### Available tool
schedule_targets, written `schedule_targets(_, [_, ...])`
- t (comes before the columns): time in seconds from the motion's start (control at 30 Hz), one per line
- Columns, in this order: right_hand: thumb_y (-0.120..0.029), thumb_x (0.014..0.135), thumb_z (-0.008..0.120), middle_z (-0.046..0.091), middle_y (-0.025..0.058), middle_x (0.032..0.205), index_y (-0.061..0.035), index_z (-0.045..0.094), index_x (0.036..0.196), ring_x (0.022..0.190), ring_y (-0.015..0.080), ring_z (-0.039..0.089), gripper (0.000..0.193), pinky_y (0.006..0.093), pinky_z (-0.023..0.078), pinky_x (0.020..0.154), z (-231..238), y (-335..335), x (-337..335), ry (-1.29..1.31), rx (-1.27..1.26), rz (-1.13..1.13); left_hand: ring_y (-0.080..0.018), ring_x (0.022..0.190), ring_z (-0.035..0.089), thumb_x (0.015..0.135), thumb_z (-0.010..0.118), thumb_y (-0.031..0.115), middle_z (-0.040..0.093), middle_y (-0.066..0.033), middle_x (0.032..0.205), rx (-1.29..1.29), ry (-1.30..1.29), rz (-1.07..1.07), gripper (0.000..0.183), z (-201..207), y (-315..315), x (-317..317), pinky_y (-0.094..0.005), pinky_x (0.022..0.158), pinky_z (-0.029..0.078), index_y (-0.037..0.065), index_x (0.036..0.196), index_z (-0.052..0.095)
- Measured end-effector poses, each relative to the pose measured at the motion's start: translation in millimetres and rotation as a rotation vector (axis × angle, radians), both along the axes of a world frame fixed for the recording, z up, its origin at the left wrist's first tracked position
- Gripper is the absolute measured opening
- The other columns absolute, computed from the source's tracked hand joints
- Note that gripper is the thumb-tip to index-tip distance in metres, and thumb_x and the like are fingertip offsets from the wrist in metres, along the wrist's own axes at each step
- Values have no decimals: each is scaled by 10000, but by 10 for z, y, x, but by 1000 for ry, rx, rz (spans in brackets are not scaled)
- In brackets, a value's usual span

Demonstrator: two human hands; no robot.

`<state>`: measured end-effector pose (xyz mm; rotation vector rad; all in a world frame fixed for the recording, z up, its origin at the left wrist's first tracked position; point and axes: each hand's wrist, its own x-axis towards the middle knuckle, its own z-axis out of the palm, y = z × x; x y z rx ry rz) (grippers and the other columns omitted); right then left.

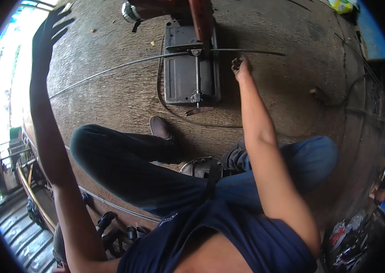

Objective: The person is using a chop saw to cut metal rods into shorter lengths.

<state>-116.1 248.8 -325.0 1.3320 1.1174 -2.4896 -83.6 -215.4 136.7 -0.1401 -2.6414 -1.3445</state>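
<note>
A long metal rod (110, 69) runs across a cut-off machine and is seated at its clamp (195, 53). The machine has a black base (179, 84), a red upper part (201, 20), and a threaded screw with a handle (199, 110) on the near side. My left hand (55, 27) is stretched far out at the upper left, fingers apart, above the floor. Just right of the base, below the rod's right end, my right hand (241, 67) is closed with its fingers curled. Whatever it may hold is hidden.
A cable (192, 123) loops over the floor around the base. My legs (129, 159) are bent on both sides of a round metal piece (197, 167). At right lie a small dark block (318, 94) and a blue object (374, 34). Scrap (349, 236) is piled at lower right.
</note>
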Motion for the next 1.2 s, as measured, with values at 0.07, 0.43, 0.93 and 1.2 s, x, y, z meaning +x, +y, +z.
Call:
schedule_targets(0.07, [-315, 933, 561, 626, 71, 717, -105, 560, 873, 646, 220, 632, 218, 346, 483, 581, -71, 13, -220, 78, -54, 1, -275, 1239, 540, 1036, 334, 370, 531, -177, 1351, 130, 47, 6, 520, -3, 444, 59, -425, 1065, 401, -5, 1379, 444])
schedule_targets(0.43, [-161, 897, 668, 647, 167, 905, 94, 559, 1013, 741, 275, 671, 300, 386, 609, 634, -138, 330, -619, 7, 262, -103, -291, 1072, 635, 1006, 404, 457, 577, -161, 1245, 267, 227, 82, 556, -488, 619, 50, -409, 907, 506, 43, 1377, 439])
schedule_targets(0.93, [-228, 908, 620, 659, 145, 890, 79, 610, 1031, 807, 236, 624, 330, 341, 496, 746, -170, 2654, -288, -50, 1624, 737, -264, 962, 681, 995, 447, 462, 647, -149, 1124, 268, 179, 208, 530, -512, -134, 282, -367, 840, 536, 53, 1330, 485])
schedule_targets(1.2, [-216, 930, 541, 580, 154, 994, -4, 540, 1080, 836, 279, 603, 259, 407, 532, 762, -278, 559, -101, 156, -93, 148, -225, 918, 688, 1003, 435, 451, 661, -112, 1080, 211, 232, 161, 497, -381, 357, 263, -332, 813, 519, 70, 1312, 511])
